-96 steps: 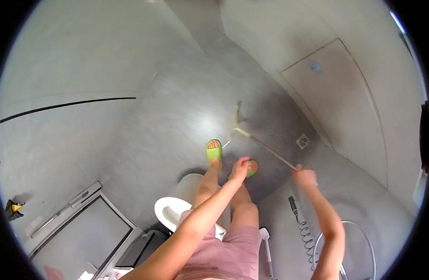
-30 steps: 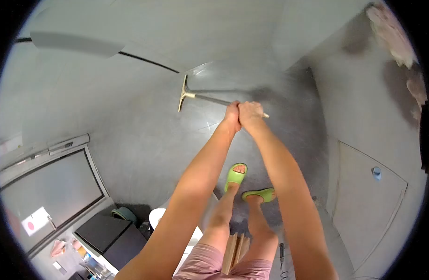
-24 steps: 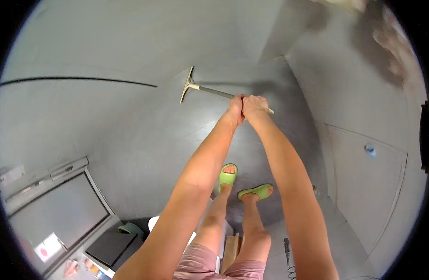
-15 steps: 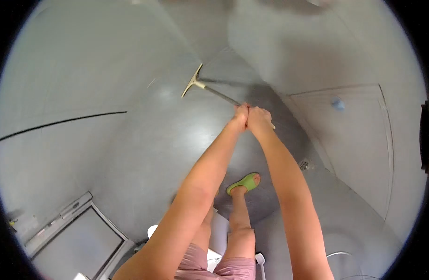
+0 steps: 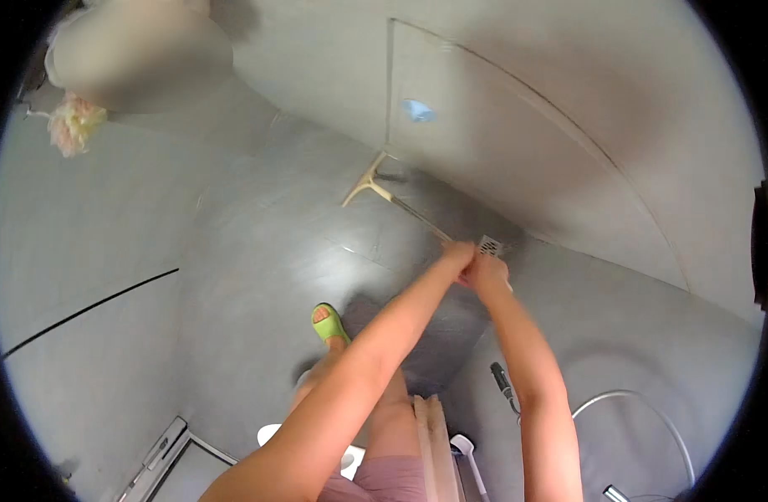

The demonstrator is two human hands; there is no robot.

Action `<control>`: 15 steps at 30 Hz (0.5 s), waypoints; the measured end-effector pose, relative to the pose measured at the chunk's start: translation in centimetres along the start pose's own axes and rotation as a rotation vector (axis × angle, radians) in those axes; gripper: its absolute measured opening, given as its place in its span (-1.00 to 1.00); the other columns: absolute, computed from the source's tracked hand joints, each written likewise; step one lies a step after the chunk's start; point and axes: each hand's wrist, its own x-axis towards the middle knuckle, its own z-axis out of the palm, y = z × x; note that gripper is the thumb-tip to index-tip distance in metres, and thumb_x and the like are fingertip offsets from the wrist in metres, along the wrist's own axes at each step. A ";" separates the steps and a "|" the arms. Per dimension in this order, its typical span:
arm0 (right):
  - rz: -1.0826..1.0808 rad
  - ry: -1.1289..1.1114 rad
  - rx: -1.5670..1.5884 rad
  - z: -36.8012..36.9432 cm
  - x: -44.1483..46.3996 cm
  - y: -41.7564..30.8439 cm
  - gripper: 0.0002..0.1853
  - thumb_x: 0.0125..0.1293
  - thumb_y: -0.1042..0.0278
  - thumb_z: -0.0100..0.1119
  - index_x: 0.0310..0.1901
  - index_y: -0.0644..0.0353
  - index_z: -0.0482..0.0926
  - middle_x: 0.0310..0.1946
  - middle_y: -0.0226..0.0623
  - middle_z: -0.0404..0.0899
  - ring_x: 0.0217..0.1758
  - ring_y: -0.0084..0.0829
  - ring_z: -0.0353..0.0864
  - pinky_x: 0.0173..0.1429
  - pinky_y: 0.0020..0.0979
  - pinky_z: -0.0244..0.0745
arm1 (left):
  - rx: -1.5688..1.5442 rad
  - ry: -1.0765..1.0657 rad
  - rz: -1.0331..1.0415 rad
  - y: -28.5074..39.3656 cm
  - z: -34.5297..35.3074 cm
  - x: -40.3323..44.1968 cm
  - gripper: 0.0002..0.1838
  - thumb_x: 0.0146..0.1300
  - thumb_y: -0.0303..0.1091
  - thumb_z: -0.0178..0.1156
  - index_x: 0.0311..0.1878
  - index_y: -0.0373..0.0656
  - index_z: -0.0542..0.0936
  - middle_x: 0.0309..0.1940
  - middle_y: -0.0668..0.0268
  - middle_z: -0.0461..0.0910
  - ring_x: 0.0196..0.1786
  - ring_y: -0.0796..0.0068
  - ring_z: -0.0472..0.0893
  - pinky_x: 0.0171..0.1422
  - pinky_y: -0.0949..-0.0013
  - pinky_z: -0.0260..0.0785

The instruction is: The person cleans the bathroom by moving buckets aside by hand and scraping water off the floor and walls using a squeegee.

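A floor squeegee with a pale cream head (image 5: 369,181) and a long thin handle (image 5: 421,219) reaches across the grey floor. Its blade rests on the floor, one end close to the foot of the right-hand wall. My left hand (image 5: 459,256) is closed around the handle. Just behind it, nearer my body, my right hand (image 5: 489,274) also grips the handle, whose end is mostly hidden by my fingers. Both arms stretch forward. A floor drain (image 5: 489,245) shows just beyond my hands.
A light blue piece (image 5: 418,110) is on the right wall. A spray head (image 5: 501,379) and curved hose (image 5: 643,397) are at lower right, near a white brush (image 5: 465,446). My green slipper (image 5: 326,321) stands on the floor. A framed panel (image 5: 162,452) is at lower left.
My view has turned right. The squeegee head has moved over the floor toward the right wall, and my hands have come closer to the drain, both still gripping the handle.
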 end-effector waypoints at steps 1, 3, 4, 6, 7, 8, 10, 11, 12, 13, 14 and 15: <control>0.049 0.039 0.037 1.3 -1.6 2.9 -0.69 0.14 0.16 0.02 -0.18 0.20 0.48 -0.26 -0.11 0.58 -0.18 -0.17 0.58 -0.16 -0.24 0.49 | 0.134 -0.091 -0.022 -1.4 2.5 -0.6 -0.62 0.17 -0.15 -0.08 -0.05 -0.21 0.34 -0.22 0.08 0.47 -0.29 0.07 0.53 -0.26 -0.03 0.42; 0.089 -0.040 0.028 0.3 -6.1 6.6 -0.70 0.18 0.19 -0.02 -0.15 0.21 0.42 -0.27 -0.07 0.57 -0.20 -0.12 0.58 -0.17 -0.21 0.48 | 0.283 -0.191 -0.049 -5.1 7.0 -0.3 -0.54 0.17 -0.09 -0.08 0.05 -0.19 0.28 -0.11 0.06 0.45 -0.23 0.06 0.53 -0.16 -0.07 0.41; 0.135 -0.042 0.025 2.4 -6.5 9.2 -0.72 0.19 0.21 -0.04 -0.16 0.20 0.44 -0.28 -0.07 0.57 -0.21 -0.12 0.58 -0.19 -0.19 0.48 | 0.301 -0.199 -0.064 -7.1 8.8 1.0 -0.52 0.18 -0.07 -0.08 0.08 -0.17 0.26 -0.08 0.08 0.43 -0.22 0.09 0.52 -0.15 -0.07 0.39; 0.200 -0.035 0.028 2.9 -8.6 12.8 -0.74 0.20 0.22 -0.06 -0.18 0.20 0.45 -0.29 -0.07 0.57 -0.22 -0.12 0.58 -0.20 -0.17 0.47 | 0.261 -0.330 -0.076 -9.1 11.7 -0.5 -0.53 0.17 -0.05 -0.07 0.06 -0.16 0.28 -0.10 0.10 0.44 -0.20 0.13 0.51 -0.12 -0.04 0.38; 0.229 -0.035 -0.012 2.9 -9.7 14.6 -0.76 0.19 0.24 -0.06 -0.20 0.19 0.46 -0.32 -0.09 0.57 -0.24 -0.12 0.59 -0.22 -0.17 0.48 | 0.200 -0.438 -0.090 -10.0 13.0 -1.0 -0.54 0.17 -0.04 -0.06 0.04 -0.15 0.29 -0.12 0.13 0.45 -0.18 0.17 0.51 -0.10 -0.01 0.37; 0.257 -0.037 -0.055 2.8 -10.8 15.5 -0.77 0.19 0.26 -0.06 -0.22 0.19 0.48 -0.35 -0.11 0.58 -0.26 -0.13 0.59 -0.24 -0.16 0.48 | 0.215 -0.440 -0.094 -10.5 13.8 -1.7 -0.54 0.17 -0.04 -0.06 0.04 -0.15 0.29 -0.12 0.13 0.45 -0.18 0.17 0.51 -0.10 -0.01 0.37; 0.257 0.005 -0.020 0.6 -12.7 15.8 -0.78 0.17 0.27 -0.05 -0.24 0.18 0.49 -0.37 -0.13 0.59 -0.27 -0.14 0.60 -0.26 -0.18 0.48 | 0.108 -0.520 -0.018 -10.9 15.0 -3.3 -0.64 0.19 -0.03 -0.08 -0.08 -0.06 0.37 -0.21 0.25 0.47 -0.19 0.28 0.51 -0.11 0.13 0.39; 0.246 0.042 0.003 -0.1 -13.2 15.5 -0.79 0.16 0.28 -0.04 -0.26 0.18 0.50 -0.39 -0.15 0.59 -0.28 -0.16 0.60 -0.27 -0.19 0.49 | 0.128 -0.518 -0.024 -11.2 14.9 -3.8 -0.64 0.19 -0.03 -0.08 -0.08 -0.06 0.37 -0.21 0.25 0.47 -0.19 0.28 0.51 -0.11 0.13 0.39; 0.253 0.041 0.025 0.3 -13.4 15.3 -0.79 0.16 0.28 -0.04 -0.26 0.18 0.50 -0.39 -0.15 0.59 -0.28 -0.16 0.60 -0.27 -0.19 0.49 | -0.053 -0.483 0.006 -11.9 14.8 -3.7 -0.65 0.19 -0.03 -0.09 -0.11 -0.06 0.39 -0.24 0.28 0.47 -0.21 0.35 0.50 -0.12 0.20 0.38; 0.161 0.041 -0.004 0.4 -13.5 14.7 -0.80 0.15 0.28 -0.03 -0.29 0.18 0.51 -0.41 -0.16 0.59 -0.29 -0.17 0.60 -0.28 -0.21 0.49 | -0.234 -0.447 0.037 -12.4 14.5 -3.9 -0.66 0.19 -0.03 -0.10 -0.13 -0.06 0.40 -0.26 0.31 0.48 -0.23 0.41 0.50 -0.13 0.28 0.38; 0.074 0.043 -0.034 0.7 -13.4 14.1 -0.81 0.13 0.28 -0.02 -0.32 0.18 0.52 -0.43 -0.18 0.60 -0.29 -0.19 0.61 -0.29 -0.22 0.49 | -0.275 -0.349 0.048 -13.1 13.5 -3.9 -0.66 0.19 -0.03 -0.10 -0.16 -0.07 0.41 -0.28 0.32 0.49 -0.24 0.44 0.49 -0.14 0.30 0.37; 0.018 0.060 0.021 0.8 -12.8 12.1 -0.82 0.11 0.29 0.00 -0.34 0.17 0.54 -0.41 -0.17 0.60 -0.29 -0.20 0.61 -0.29 -0.23 0.49 | -0.317 -0.250 0.059 -13.0 11.3 -4.7 -0.66 0.19 -0.02 -0.10 -0.18 -0.09 0.42 -0.30 0.33 0.49 -0.24 0.47 0.49 -0.15 0.32 0.37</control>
